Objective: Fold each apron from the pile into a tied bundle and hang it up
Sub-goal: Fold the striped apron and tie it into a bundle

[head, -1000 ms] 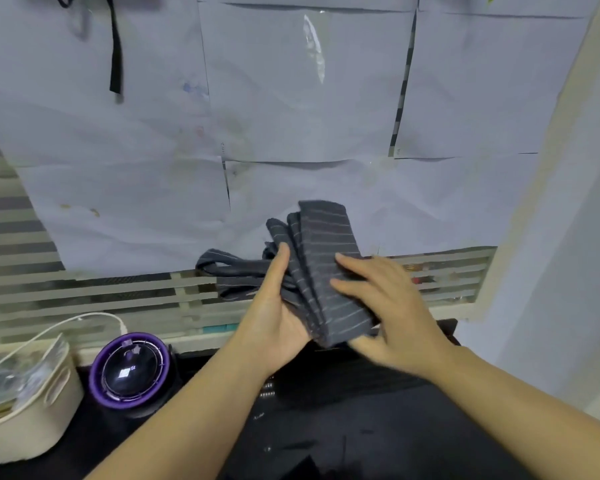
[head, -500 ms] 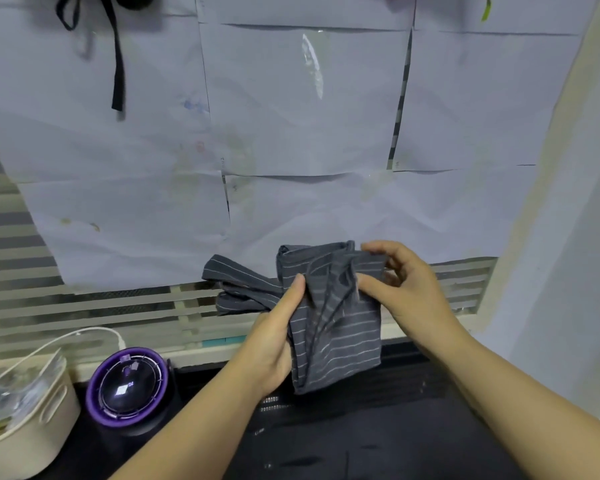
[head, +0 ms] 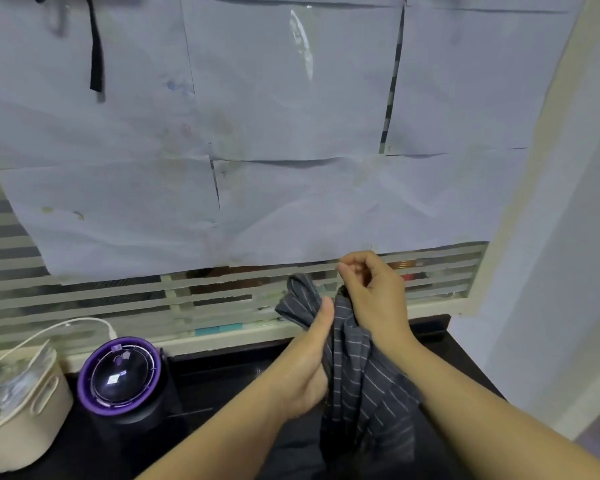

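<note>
A dark grey apron with thin pale stripes (head: 364, 382) hangs bunched and half folded between my hands, above the black table (head: 229, 372). My left hand (head: 309, 362) grips the cloth from the left, thumb lying up along a fold. My right hand (head: 371, 296) sits at the top of the bundle with its fingers curled; the fingertips pinch together above the cloth and its heel presses the fabric. A strap end (head: 298, 292) sticks up to the left of my right hand. A black strap (head: 96, 46) hangs on the wall at the upper left.
White paper sheets (head: 291, 116) cover the wall above a slatted window (head: 118, 299). On the table's left stand a round purple-rimmed black device (head: 120, 375) and a cream basket (head: 21, 410) with a white cable (head: 49, 334). A white wall corner (head: 551, 237) rises at the right.
The bundle has dropped lower and been gathered narrower. My right hand moved from the cloth's upper right corner to its top, and the camera tilted down slightly.
</note>
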